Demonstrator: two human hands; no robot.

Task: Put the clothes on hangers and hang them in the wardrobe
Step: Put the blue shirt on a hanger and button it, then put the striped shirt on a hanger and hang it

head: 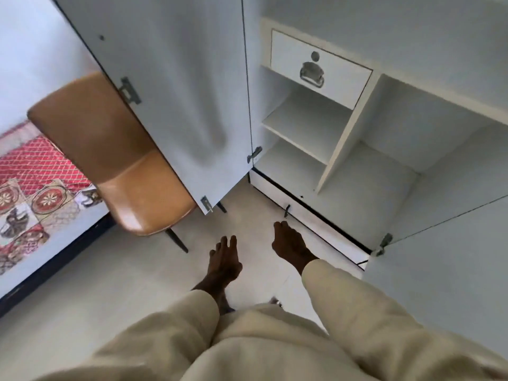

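Well, the person stands facing the wardrobe point(384, 138) with both its doors swung wide, the left door point(170, 86) angled out over a brown chair point(115, 160) and the right door point(445, 254) hanging open beside their arm. Both hands reach forward and down over the pale floor point(96, 270). The left hand point(224, 259) has its fingers spread and relaxed, a wide grip with nothing in it. The right hand point(290, 243) is held out toward the low drawer point(310, 215) at the wardrobe's foot, close to its small dark handle point(286, 210); its fingers curl loosely and hold nothing that I can make out, though the fingertips are turned away, so I cannot be sure.

As for the clothes and hangers, none show from where I look. The shelves point(299, 130) on the left of the wardrobe are bare, the tall bay on the right shows no garment in its lower part, and any rail would sit higher than this view reaches. A small drawer point(321, 70) with a metal pull sits above the shelves. A bed point(33, 188) with a red patterned cover lies behind the chair.

My guess is the doors were opened to ready the space, and that the reach toward the bottom drawer is to fetch hangers or clothes. The hanging itself looks not yet begun.
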